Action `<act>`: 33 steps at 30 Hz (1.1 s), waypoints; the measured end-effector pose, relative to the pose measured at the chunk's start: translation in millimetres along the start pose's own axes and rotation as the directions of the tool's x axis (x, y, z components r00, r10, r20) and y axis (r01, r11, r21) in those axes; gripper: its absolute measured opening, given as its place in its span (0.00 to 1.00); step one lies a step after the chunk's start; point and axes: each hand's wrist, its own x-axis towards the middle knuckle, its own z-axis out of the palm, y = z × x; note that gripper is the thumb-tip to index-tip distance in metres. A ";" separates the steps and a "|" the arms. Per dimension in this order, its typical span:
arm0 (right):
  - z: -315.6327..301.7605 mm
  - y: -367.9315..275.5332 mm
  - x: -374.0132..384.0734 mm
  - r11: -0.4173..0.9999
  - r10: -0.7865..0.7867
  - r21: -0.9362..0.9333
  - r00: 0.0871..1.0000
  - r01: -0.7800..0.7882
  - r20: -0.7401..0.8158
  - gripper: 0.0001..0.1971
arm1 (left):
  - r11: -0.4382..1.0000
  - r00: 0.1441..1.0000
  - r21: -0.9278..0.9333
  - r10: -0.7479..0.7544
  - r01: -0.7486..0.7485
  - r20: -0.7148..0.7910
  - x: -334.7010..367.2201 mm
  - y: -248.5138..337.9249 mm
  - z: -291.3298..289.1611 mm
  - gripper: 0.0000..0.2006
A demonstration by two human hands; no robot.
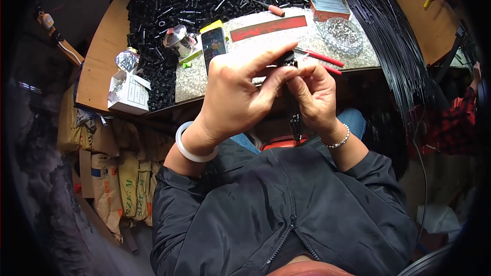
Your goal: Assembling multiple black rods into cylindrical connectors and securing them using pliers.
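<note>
Above the near edge of the table my two hands meet at a small black part (289, 61). My left hand (240, 92) is closed round it with thumb and bent fingers. The fingertips of my right hand (314, 89) are pinched at the part's right end; whether a second, smaller piece sits between them is hidden. Just beyond my right hand lie red-handled pliers (327, 60), partly covered by the fingers. A phone (214, 43) with a lit screen is propped up beyond my left hand. Further back a red flat strip (268, 28) rests on the pale work board (192, 86).
A heap of black parts (184, 0) covers the table's back and left. A screwdriver (276, 10), a tin (330, 7) and a glass dish (342, 37) stand behind. Long black rods (391, 41) hang over the right edge. Left are a jar (179, 41) and a white box (129, 92).
</note>
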 end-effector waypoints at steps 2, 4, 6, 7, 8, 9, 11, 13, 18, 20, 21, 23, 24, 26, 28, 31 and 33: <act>-8.7 2.1 -2.0 0.997 0.072 0.022 0.994 -0.074 0.077 0.07 | 1.000 0.998 -0.015 0.024 -0.023 0.058 2.8 -2.3 -5.4 0.17; -8.0 2.8 -4.4 0.994 0.089 0.055 0.994 -0.093 0.066 0.07 | 0.999 0.993 0.015 0.042 -0.044 0.114 4.6 -4.3 -10.6 0.15; -6.9 2.5 -9.3 0.984 0.128 0.121 0.991 -0.133 0.044 0.06 | 0.996 0.985 -0.021 0.089 -0.087 0.148 6.2 -7.5 -13.1 0.15; -8.0 1.5 -7.6 0.984 0.128 0.120 0.991 -0.132 0.043 0.06 | 0.993 0.980 -0.042 0.114 -0.108 0.162 9.3 -9.8 -13.8 0.15; -9.0 0.7 -5.6 0.992 0.102 0.070 0.992 -0.107 0.075 0.07 | 0.994 0.981 -0.043 0.109 -0.103 0.164 9.5 -8.4 -13.5 0.15; -9.7 0.6 -4.1 0.996 0.079 0.020 0.991 -0.081 0.107 0.08 | 0.992 0.979 -0.039 0.128 -0.123 0.158 10.0 -5.7 -12.7 0.16; -9.3 1.7 -2.5 0.998 0.057 0.010 0.991 -0.059 0.121 0.09 | 0.990 0.978 -0.037 0.138 -0.133 0.154 9.8 -5.3 -13.4 0.16; -7.2 2.7 -0.8 0.998 0.037 0.037 0.992 -0.041 0.117 0.06 | 0.987 0.970 -0.052 0.161 -0.154 0.184 10.5 -9.0 -18.2 0.17; -8.4 2.5 -0.5 0.995 0.057 0.079 0.992 -0.067 0.114 0.05 | 0.990 0.968 -0.078 0.135 -0.120 0.213 13.1 -13.3 -19.3 0.17; -6.3 2.9 -1.2 0.994 0.047 0.089 0.995 -0.055 0.092 0.05 | 0.986 0.967 -0.072 0.163 -0.152 0.195 11.9 -14.7 -18.0 0.16; -4.5 2.9 -1.5 0.994 0.033 0.097 0.997 -0.040 0.074 0.05 | 0.986 0.967 -0.072 0.160 -0.149 0.196 10.2 -14.7 -16.8 0.16; -3.5 3.1 -3.0 0.996 0.034 0.083 0.999 -0.037 0.043 0.05 | 0.988 0.977 -0.043 0.153 -0.149 0.150 7.5 -14.2 -13.4 0.14; -5.0 2.8 -3.4 0.999 0.019 0.047 0.998 -0.022 0.053 0.05 | 0.988 0.977 -0.045 0.153 -0.148 0.152 7.1 -13.9 -12.0 0.14; -5.0 1.8 -5.2 1.000 0.006 0.009 0.998 -0.007 0.061 0.05 | 0.988 0.985 -0.119 0.110 -0.095 0.130 6.8 -13.0 -9.9 0.14; -2.3 -0.6 -7.7 0.999 0.033 0.012 0.999 -0.033 0.027 0.06 | 0.989 0.975 -0.103 0.122 -0.104 0.188 11.2 -13.7 -14.0 0.13; -0.4 -1.0 -8.5 0.999 0.029 -0.014 0.999 -0.028 0.023 0.06 | 0.987 0.965 -0.126 0.124 -0.096 0.233 13.9 -16.0 -15.1 0.13; 3.5 -1.9 -10.4 1.000 0.014 -0.021 1.000 -0.014 -0.001 0.07 | 0.985 0.962 -0.126 0.142 -0.115 0.235 14.0 -16.5 -14.7 0.12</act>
